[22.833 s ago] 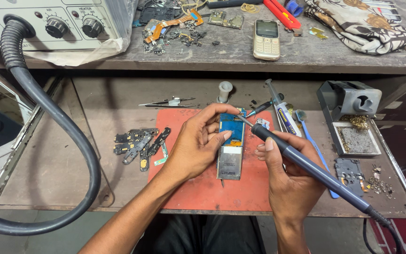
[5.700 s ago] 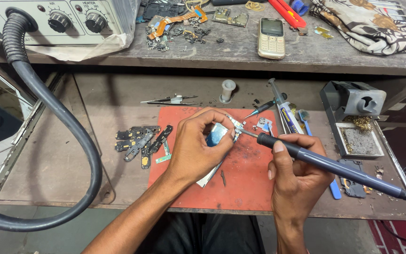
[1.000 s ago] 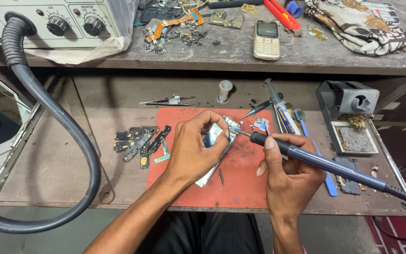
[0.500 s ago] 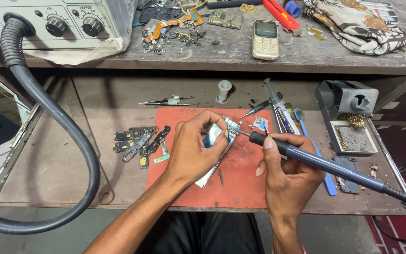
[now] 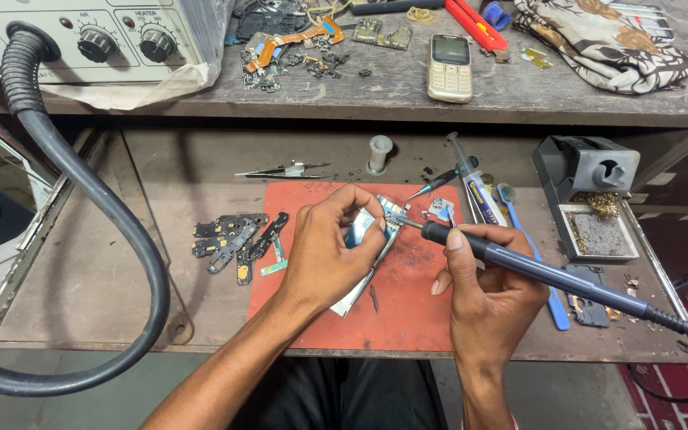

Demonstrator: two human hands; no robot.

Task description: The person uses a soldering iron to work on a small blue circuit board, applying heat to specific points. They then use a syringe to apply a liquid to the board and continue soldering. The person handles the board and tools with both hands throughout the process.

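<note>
My left hand [image 5: 330,253] grips an opened phone body [image 5: 366,255], tilted up on its edge over the red work mat [image 5: 408,306]. My right hand [image 5: 490,296] holds a soldering iron [image 5: 535,271] like a pen, its dark handle running off to the lower right with its cord. The iron's tip touches the top end of the phone, close to my left fingertips. A small metal part [image 5: 440,209] lies on the mat just beyond the tip.
Several dark phone parts [image 5: 232,239] lie left of the mat. Tweezers [image 5: 284,170], a solder spool [image 5: 378,152], a syringe tube [image 5: 475,187] and a blue toothbrush [image 5: 529,247] lie behind and right. An iron stand [image 5: 591,187] is at right. A keypad phone [image 5: 449,67] and a hot-air station [image 5: 113,36] with thick hose [image 5: 113,239] sit above.
Over the last second the hands barely moved; the iron tip stays at the phone's top end. Much earlier the phone lay flat on the mat; now it is tilted on edge.
</note>
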